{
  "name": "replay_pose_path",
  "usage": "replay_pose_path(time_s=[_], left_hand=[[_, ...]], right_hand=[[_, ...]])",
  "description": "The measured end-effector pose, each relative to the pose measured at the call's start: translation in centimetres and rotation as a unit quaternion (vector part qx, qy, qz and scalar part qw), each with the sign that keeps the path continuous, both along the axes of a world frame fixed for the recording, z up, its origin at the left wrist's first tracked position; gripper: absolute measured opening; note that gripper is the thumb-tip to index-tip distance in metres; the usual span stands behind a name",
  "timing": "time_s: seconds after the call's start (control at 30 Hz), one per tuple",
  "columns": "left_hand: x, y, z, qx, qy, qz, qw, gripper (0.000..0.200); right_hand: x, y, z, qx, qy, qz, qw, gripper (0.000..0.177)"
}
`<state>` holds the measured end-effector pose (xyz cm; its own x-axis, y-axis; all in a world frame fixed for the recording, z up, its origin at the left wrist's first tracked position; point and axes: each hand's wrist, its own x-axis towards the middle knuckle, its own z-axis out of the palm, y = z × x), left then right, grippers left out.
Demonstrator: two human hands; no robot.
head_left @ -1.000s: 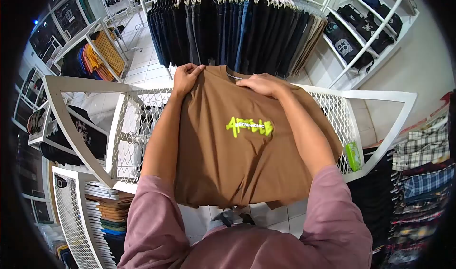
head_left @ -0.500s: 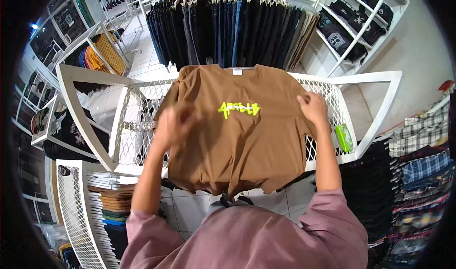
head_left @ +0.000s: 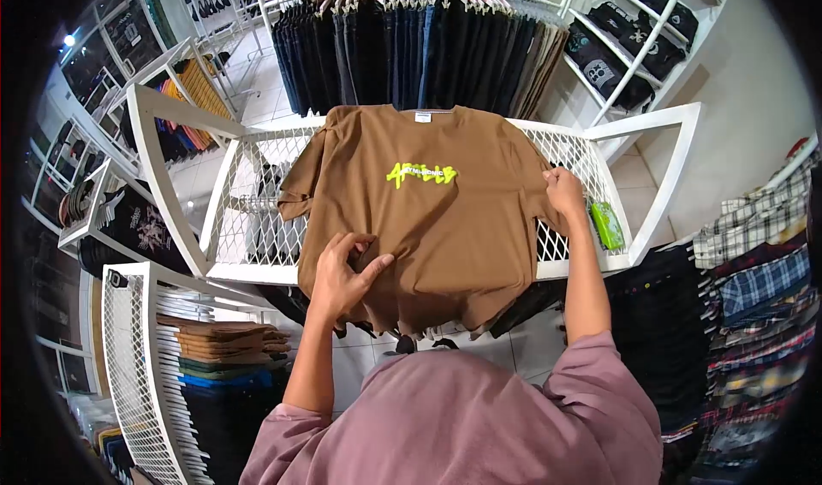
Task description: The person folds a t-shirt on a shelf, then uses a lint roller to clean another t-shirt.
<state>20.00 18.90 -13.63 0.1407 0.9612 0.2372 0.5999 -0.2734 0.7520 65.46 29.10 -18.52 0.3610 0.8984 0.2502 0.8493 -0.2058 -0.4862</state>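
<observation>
A brown T-shirt (head_left: pixel 428 220) lies spread face up on a white mesh rack top, its collar at the far side and its hem hanging over the near edge. Bright green and white lettering (head_left: pixel 421 174) crosses its chest. Over the lower left of the shirt is my left hand (head_left: pixel 344 278), thumb and fingers apart, with fabric creases beside the thumb. My right hand (head_left: pixel 565 196) pinches the edge of the sleeve on the right side. The other sleeve (head_left: pixel 298 190) lies out flat on the left.
A green packet (head_left: pixel 606 226) rests on the mesh top (head_left: pixel 224 237) at right. White frame arms (head_left: pixel 672 181) rise at both ends. Hanging trousers (head_left: pixel 411 53) stand behind, plaid shirts (head_left: pixel 758 254) at right, and a rack of hanging clothes (head_left: pixel 227 348) at near left.
My left hand has come down and right from the shirt's left side to its lower part. The left sleeve now lies spread outward. My right hand stays at the right sleeve.
</observation>
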Motion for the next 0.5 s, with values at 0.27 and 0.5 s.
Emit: replay_pose_path(time_s=[0.27, 0.5], left_hand=[[0.9, -0.1, -1.5, 0.064, 0.06, -0.001, 0.996, 0.037], [1.8, -0.1, -1.6, 0.074, 0.11, 0.034, 0.991, 0.044]], right_hand=[[-0.5, 4.5, 2.4, 0.221, -0.12, 0.054, 0.966, 0.026], [-11.6, 2.0, 2.1, 0.026, -0.049, 0.214, 0.975, 0.055]])
